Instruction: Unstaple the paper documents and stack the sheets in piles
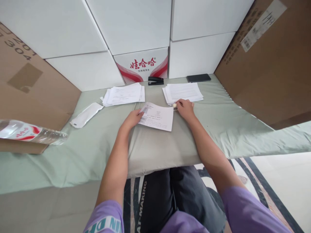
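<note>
A folded printed sheet (157,118) lies on the grey pillow (157,149) in front of me. My left hand (132,119) rests on the sheet's left edge, fingers on the paper. My right hand (185,108) sits at the sheet's upper right corner, fingers closed around a small pale object (174,105) that I cannot make out. Just beyond that hand lies a stack of printed papers (183,92). A second paper stack (124,94) lies to the left of it.
A black stapler (155,80) and a dark phone (198,78) lie at the back by white boxes (141,64). A white sleeve (86,114) lies at left. A water bottle (31,132) juts in at far left. Cardboard boxes (269,64) flank both sides.
</note>
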A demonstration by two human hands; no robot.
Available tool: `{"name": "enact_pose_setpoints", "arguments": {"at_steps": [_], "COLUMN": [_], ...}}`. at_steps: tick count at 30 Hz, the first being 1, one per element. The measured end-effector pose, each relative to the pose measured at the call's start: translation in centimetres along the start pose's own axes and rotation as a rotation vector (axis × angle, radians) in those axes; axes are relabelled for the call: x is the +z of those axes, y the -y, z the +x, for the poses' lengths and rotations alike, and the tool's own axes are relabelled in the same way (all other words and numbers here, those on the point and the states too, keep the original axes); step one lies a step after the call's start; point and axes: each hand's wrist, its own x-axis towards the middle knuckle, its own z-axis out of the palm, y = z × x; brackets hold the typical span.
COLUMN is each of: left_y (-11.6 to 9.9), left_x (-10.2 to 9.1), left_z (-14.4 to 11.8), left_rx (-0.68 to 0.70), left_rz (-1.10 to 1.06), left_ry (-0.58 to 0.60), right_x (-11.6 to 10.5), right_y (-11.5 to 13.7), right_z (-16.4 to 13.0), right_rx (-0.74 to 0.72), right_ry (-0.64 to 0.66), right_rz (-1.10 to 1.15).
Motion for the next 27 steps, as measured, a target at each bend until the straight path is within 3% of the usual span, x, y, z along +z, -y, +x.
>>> {"name": "enact_pose_setpoints", "arguments": {"at_steps": [7,19,24,27], "left_y": [-0.6,-1.7,-0.5,0.4], "left_x": [0.1,-0.3,-0.4,-0.6], "left_z": [-0.2,-0.7,-0.4,-0.2], "left_rx": [0.017,0.007,-0.072,-0.110], "left_rz": [0.010,0.121,-0.067,-0.232], "left_ry": [-0.053,0.000,-0.037,0.009], "right_x": [-0.1,-0.3,-0.3,-0.3], "right_y": [-0.1,-0.1,0.0,0.0], "right_z": [0.0,0.0,0.1,0.1], "right_rx": [-0.003,0.019,0.023,0.026], "right_ry": [-0.013,-0.052,-0.064,-0.059], "right_rz": [0.030,0.077,0.094,0.094]}}
